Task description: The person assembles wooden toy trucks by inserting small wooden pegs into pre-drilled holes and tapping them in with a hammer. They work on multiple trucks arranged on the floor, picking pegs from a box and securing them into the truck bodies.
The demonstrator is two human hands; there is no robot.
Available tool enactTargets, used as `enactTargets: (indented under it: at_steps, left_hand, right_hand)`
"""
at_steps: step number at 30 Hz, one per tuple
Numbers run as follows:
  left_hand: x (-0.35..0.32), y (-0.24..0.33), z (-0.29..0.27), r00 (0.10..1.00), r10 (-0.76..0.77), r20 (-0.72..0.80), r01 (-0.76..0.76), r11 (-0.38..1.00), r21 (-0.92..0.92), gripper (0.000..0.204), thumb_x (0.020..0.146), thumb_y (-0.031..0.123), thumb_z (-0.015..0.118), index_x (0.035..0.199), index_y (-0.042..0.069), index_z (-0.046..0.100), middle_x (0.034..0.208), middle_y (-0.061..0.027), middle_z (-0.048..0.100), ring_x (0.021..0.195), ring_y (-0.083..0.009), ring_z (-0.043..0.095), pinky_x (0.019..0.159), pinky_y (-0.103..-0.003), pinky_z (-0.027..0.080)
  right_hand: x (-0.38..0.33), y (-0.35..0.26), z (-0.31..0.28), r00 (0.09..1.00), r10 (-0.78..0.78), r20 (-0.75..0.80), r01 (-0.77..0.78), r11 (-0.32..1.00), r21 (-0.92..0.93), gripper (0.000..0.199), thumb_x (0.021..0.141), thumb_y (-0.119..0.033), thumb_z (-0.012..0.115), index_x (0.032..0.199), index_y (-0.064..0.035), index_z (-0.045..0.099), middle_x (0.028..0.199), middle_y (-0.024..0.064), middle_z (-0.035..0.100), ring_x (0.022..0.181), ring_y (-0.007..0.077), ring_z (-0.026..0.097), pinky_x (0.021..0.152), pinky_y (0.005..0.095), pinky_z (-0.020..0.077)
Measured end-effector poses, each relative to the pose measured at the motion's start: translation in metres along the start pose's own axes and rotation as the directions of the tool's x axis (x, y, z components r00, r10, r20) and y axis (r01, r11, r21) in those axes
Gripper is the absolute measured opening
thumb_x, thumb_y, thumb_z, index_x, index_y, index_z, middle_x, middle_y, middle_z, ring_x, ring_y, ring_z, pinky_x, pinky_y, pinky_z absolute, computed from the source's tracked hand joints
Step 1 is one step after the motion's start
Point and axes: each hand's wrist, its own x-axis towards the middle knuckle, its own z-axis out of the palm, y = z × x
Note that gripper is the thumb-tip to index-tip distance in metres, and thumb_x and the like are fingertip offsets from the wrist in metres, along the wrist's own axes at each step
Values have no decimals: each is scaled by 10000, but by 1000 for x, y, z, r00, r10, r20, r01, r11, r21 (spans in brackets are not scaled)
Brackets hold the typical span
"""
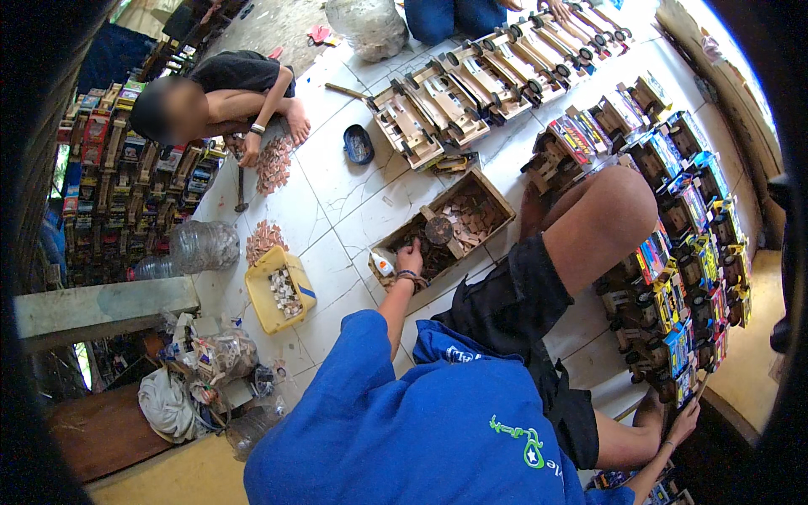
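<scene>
My left hand (410,257) holds a glue bottle (383,265) at the box (497,200); my right hand (683,421) rests open near the toy trucks (673,337), far right

Rough wooden box (497,199), glossy tiles (337,189)

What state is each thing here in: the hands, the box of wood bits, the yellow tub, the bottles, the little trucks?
Left hand: reaching into the box, fingers curled; what it grips is unclear.
Right hand: open, resting by the painted trucks.
Wooden box: open, partly filled with small wood pieces.
Yellow tub: open, upright, holding small pieces.
Clear plastic bottle: lying on its side.
Unpainted wooden trucks: lined up in a row.
Painted trucks: standing in rows.
</scene>
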Motion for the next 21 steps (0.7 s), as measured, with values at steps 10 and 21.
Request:
enactTargets:
  at_steps: [10, 21]
  left_hand:
    - [20, -15, 39, 941, -79, -328, 40, 991, -124, 420, 824, 348, 742, 1097, 49, 631, 1109, -213, 662, 1023, -368, 642, 907, -444, 490]
    - [82, -47, 65, 909, -236, -343, 126, 941, -314, 543, 827, 357, 707, 1215, -10, 607, 1273, -220, 604, 1155, -365, 586, 1005, -431, 459]
  right_hand:
    - [7, 14, 5, 1000, -2, 23, 2, 1000, -14, 478, 1027, -467, 441, 1201, -56, 613, 992, 255, 676, 868, 464, 625, 691, 491, 465]
    - [1, 2, -2, 999, 22, 49, -21, 1000, -21, 479, 1024, -488, 427, 1213, -90, 615, 1011, 249, 677, 885, 473, 619, 706, 505, 462]
